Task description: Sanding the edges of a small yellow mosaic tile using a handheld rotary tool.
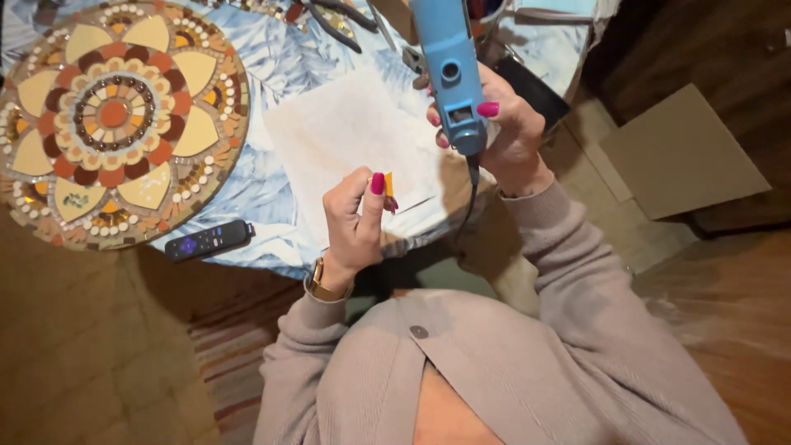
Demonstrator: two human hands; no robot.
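**Tech:** Your grey cardigan (pixel 511 371) fills the bottom of the head view, nearest the lens. Above it, your left hand (pixel 354 218) is closed in a pinch on a small orange tile piece (pixel 389 184), held upright between thumb and fingers.

**Operator:** Where is that piece relative to the work surface?

**Tech:** Over the near edge of the white paper sheet (pixel 346 132) on the table (pixel 272 66). Its long axis runs roughly vertical in the picture, away from you.

**Operator:** And my right hand?

**Tech:** Your right hand (pixel 511 132) is wrapped fully around a blue corded power tool (pixel 449 70). The tool's long axis points up and away from you; its working end is out of frame, and its cord (pixel 471 194) drops toward your body. Tool and tile piece are near each other but apart.

**Operator:** How far along is the work?

**Tech:** The round flower mosaic (pixel 115 115) to your left looks largely filled with tiles. By judgement, the piece in your pinch is not yet placed. Note the black remote (pixel 208 240) at the table edge and the pliers (pixel 338 21) at the far side.
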